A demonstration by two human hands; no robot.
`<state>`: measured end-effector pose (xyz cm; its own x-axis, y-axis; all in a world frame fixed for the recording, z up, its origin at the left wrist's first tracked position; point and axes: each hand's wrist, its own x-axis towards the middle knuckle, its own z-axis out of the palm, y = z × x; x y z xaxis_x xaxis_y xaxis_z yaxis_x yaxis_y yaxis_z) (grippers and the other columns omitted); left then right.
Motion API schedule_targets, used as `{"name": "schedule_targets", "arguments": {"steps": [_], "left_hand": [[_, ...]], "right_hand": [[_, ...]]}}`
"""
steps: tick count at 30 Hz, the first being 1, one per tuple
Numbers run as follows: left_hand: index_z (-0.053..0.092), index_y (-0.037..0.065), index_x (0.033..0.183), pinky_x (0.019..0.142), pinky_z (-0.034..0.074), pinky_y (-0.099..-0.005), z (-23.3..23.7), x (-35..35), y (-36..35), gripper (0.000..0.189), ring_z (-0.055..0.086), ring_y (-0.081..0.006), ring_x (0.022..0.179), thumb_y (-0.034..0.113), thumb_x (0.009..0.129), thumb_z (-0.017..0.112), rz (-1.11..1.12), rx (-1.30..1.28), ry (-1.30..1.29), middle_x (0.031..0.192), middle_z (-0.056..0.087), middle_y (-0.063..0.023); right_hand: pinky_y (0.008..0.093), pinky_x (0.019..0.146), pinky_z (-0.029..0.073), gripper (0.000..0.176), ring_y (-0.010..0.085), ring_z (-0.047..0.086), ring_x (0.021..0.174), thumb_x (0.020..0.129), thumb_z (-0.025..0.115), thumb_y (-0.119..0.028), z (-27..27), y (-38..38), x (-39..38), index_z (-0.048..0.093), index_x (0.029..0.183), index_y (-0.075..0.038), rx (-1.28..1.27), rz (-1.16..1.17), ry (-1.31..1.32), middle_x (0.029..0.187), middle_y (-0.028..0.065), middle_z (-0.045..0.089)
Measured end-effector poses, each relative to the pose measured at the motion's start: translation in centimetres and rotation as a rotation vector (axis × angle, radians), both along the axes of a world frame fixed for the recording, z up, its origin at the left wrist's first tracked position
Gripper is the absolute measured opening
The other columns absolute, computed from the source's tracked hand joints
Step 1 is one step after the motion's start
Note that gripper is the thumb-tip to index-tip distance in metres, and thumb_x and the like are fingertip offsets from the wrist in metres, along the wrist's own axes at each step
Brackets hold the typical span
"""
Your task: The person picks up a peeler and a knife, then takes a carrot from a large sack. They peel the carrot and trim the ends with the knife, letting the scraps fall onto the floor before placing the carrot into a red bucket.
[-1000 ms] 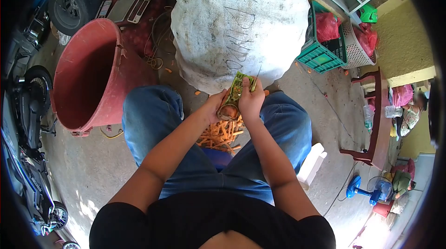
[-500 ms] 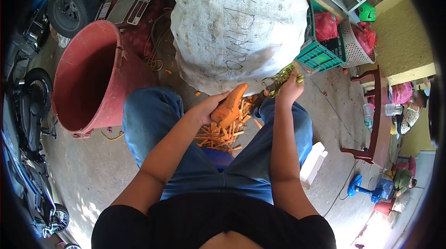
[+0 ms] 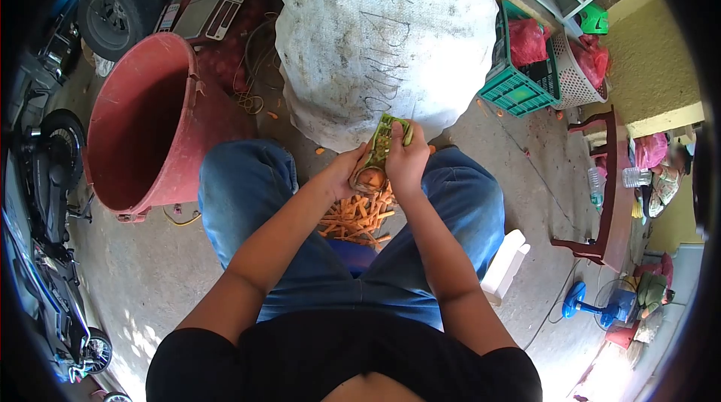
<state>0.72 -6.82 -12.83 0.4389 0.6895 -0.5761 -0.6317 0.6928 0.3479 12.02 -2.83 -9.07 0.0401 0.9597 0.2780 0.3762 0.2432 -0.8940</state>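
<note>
The left hand (image 3: 347,174) clasps the carrot (image 3: 369,177), the right hand (image 3: 408,164) pinches the green peeler (image 3: 385,134); a blade slip might cut the left hand

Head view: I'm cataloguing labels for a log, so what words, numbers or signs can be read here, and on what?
No text can be read for certain.
White sack: dark handwritten marks, too scrawled to read.
Scale: keypad keys too small to read.
Green peeler in the right hand, carrot in the left hand: no text visible.
</note>
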Motion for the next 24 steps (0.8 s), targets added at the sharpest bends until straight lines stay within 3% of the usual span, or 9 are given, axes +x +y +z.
{"name": "schedule_targets", "arguments": {"steps": [2, 4, 7, 9, 10, 11, 14, 16, 24], "left_hand": [[0.047, 0.010, 0.102, 0.051, 0.047, -0.0352, -0.4, -0.4, 0.5, 0.042, 0.057, -0.0177, 0.069, 0.041, 0.089, 0.022, -0.103, 0.141, -0.044, 0.084, 0.057, -0.0063], [0.048, 0.009, 0.100, 0.051, 0.047, -0.0350, 0.2, -0.8, 0.9, 0.041, 0.057, -0.0181, 0.069, 0.041, 0.089, 0.024, -0.112, 0.147, -0.026, 0.085, 0.058, -0.0067], [0.048, 0.006, 0.100, 0.053, 0.049, -0.0357, -0.9, -0.8, 1.2, 0.040, 0.058, -0.0192, 0.070, 0.038, 0.089, 0.027, -0.080, 0.138, 0.027, 0.087, 0.058, -0.0087], [0.047, 0.005, 0.103, 0.055, 0.050, -0.0367, -0.5, -0.6, 0.6, 0.039, 0.059, -0.0199, 0.071, 0.036, 0.090, 0.027, -0.041, 0.119, 0.063, 0.088, 0.058, -0.0103], [0.045, 0.003, 0.106, 0.059, 0.050, -0.0368, 1.5, -0.2, -0.4, 0.039, 0.059, -0.0208, 0.075, 0.033, 0.090, 0.027, -0.146, 0.121, 0.094, 0.089, 0.058, -0.0125], [0.043, 0.001, 0.109, 0.062, 0.051, -0.0369, 3.0, 0.0, -1.1, 0.039, 0.059, -0.0217, 0.079, 0.031, 0.091, 0.027, -0.256, 0.122, 0.123, 0.091, 0.057, -0.0147], [0.040, 0.000, 0.113, 0.065, 0.051, -0.0377, 4.8, -0.2, -1.0, 0.041, 0.058, -0.0240, 0.085, 0.032, 0.091, 0.026, -0.260, 0.155, 0.015, 0.094, 0.056, -0.0179], [0.042, 0.001, 0.110, 0.066, 0.050, -0.0402, 2.5, -1.1, -0.3, 0.042, 0.058, -0.0260, 0.082, 0.035, 0.090, 0.029, -0.176, 0.101, -0.132, 0.093, 0.056, -0.0176], [0.046, 0.006, 0.107, 0.069, 0.048, -0.0411, -2.8, -1.2, 1.5, 0.040, 0.056, -0.0247, 0.084, 0.038, 0.088, 0.032, 0.129, 0.078, -0.112, 0.096, 0.054, -0.0122]], "right_hand": [[0.0348, 0.049, 0.039, 0.022, 0.0301, 0.052, 0.052, 0.083, 0.051, -0.019, 0.6, 0.6, 0.0, 0.052, 0.082, 0.003, -0.035, -0.027, -0.033, 0.060, 0.0189, 0.052], [0.0294, 0.056, 0.042, 0.023, 0.0182, 0.052, 0.057, 0.083, 0.051, -0.020, 0.9, 1.1, 0.0, 0.054, 0.082, 0.004, -0.105, -0.023, -0.036, 0.065, 0.0141, 0.056], [0.0300, 0.055, 0.041, 0.022, 0.0194, 0.052, 0.056, 0.082, 0.051, -0.019, 0.2, 1.8, 0.0, 0.055, 0.080, 0.003, -0.110, -0.004, -0.055, 0.066, 0.0145, 0.057], [0.0330, 0.048, 0.041, 0.020, 0.0243, 0.052, 0.050, 0.080, 0.052, -0.017, -2.1, 4.8, 2.3, 0.055, 0.077, 0.003, 0.094, -0.106, -0.051, 0.060, 0.0152, 0.056], [0.0331, 0.048, 0.041, 0.020, 0.0209, 0.051, 0.050, 0.080, 0.052, -0.015, -2.4, 6.9, 4.1, 0.055, 0.073, 0.004, -0.198, -0.259, -0.060, 0.061, 0.0141, 0.056], [0.0339, 0.047, 0.041, 0.022, 0.0198, 0.050, 0.049, 0.080, 0.051, -0.016, -5.0, 9.0, 6.4, 0.053, 0.070, 0.004, 0.055, -0.384, -0.131, 0.060, 0.0148, 0.056], [0.0326, 0.048, 0.039, 0.024, 0.0169, 0.049, 0.051, 0.080, 0.052, -0.017, -3.9, 10.2, 8.3, 0.053, 0.072, 0.005, -0.095, -0.545, 0.176, 0.060, 0.0110, 0.055], [0.0316, 0.049, 0.039, 0.023, 0.0151, 0.049, 0.052, 0.080, 0.052, -0.017, -3.3, 9.7, 8.1, 0.053, 0.074, 0.005, -0.107, -0.500, 0.437, 0.062, 0.0083, 0.054], [0.0262, 0.049, 0.040, 0.025, 0.0106, 0.050, 0.054, 0.085, 0.049, -0.023, 0.4, 2.2, 0.8, 0.053, 0.084, 0.002, -0.220, -0.087, 0.344, 0.065, 0.0058, 0.055]]}}
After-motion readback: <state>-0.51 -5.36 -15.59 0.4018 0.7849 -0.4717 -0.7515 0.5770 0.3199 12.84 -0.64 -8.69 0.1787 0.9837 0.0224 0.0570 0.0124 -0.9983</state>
